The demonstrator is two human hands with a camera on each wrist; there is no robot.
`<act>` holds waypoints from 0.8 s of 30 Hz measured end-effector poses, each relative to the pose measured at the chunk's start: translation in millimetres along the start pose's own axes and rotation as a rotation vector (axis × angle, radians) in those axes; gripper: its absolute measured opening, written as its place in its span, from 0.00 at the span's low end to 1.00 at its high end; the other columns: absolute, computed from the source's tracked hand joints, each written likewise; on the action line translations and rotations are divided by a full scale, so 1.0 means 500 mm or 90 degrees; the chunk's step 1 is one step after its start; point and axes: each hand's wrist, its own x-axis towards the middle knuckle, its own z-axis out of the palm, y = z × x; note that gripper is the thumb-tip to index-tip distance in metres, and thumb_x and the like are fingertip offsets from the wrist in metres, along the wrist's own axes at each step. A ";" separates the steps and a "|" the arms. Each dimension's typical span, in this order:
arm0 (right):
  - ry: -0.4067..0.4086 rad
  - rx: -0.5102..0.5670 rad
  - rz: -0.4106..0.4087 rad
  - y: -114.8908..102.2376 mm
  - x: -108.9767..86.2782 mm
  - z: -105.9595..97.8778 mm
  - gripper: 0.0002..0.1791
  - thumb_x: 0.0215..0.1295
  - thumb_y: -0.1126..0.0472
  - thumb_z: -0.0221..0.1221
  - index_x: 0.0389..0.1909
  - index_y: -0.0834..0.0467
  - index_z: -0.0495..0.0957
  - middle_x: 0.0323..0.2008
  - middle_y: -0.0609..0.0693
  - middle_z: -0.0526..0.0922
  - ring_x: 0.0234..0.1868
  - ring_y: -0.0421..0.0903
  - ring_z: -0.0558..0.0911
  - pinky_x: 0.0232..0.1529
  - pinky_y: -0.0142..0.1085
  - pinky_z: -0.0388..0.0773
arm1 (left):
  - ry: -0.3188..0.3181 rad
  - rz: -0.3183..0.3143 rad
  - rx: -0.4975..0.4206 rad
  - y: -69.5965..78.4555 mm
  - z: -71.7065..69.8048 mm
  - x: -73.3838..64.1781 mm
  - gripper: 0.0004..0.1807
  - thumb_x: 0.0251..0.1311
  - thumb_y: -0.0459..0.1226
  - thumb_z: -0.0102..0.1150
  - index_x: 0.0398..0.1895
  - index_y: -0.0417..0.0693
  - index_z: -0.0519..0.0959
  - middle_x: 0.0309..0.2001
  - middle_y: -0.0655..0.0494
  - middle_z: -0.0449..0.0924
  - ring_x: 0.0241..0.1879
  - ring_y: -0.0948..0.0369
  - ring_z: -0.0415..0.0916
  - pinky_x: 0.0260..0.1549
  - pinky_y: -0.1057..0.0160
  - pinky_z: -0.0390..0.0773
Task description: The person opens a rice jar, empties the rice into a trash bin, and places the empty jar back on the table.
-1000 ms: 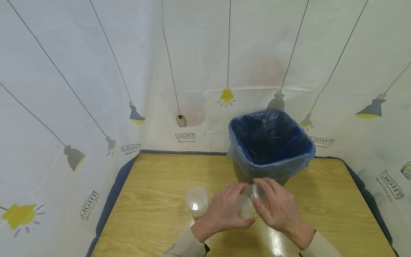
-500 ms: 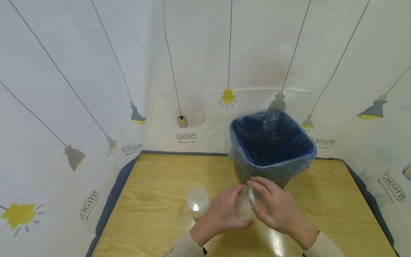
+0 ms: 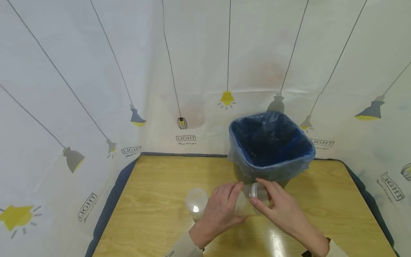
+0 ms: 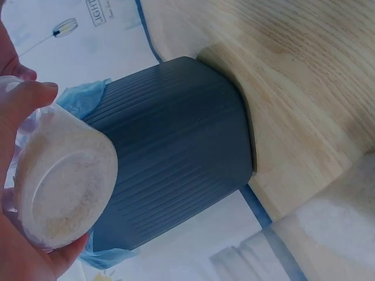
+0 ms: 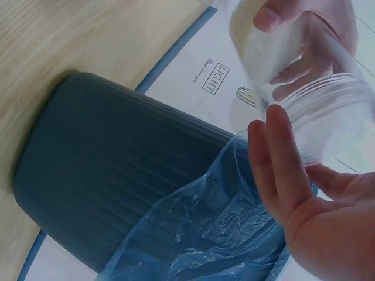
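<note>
Tilted in front of the bin is a clear plastic jar (image 5: 269,52) with whitish contents showing through its wall. My left hand (image 3: 221,205) grips its body, and the round base (image 4: 67,193) faces the left wrist camera. At the other end, my right hand (image 3: 277,203) holds the clear ridged part (image 5: 331,117), with thumb and fingers on opposite sides. Left of my left hand, a second clear jar (image 3: 196,201) stands on the table, partly hidden by that hand. Pale contents fill its lower part in the left wrist view.
A dark ribbed bin (image 4: 176,152) lined with a blue plastic bag (image 3: 273,166) stands just beyond my hands. Under everything is a wood-grain table (image 3: 154,185). Behind it hangs a white sheet (image 3: 199,64) printed with lamps.
My right forearm has swung down and to the right while its fingers stay at the ridged part. The left hand has turned slightly around the jar. The second jar stays put.
</note>
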 end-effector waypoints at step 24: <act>-0.028 0.023 -0.408 0.058 0.006 -0.029 0.45 0.61 0.48 0.73 0.75 0.57 0.67 0.73 0.54 0.69 0.72 0.46 0.69 0.70 0.26 0.61 | -0.186 -0.023 -0.176 -0.022 -0.026 0.012 0.56 0.34 0.60 0.82 0.67 0.46 0.70 0.55 0.56 0.80 0.52 0.61 0.79 0.52 0.64 0.80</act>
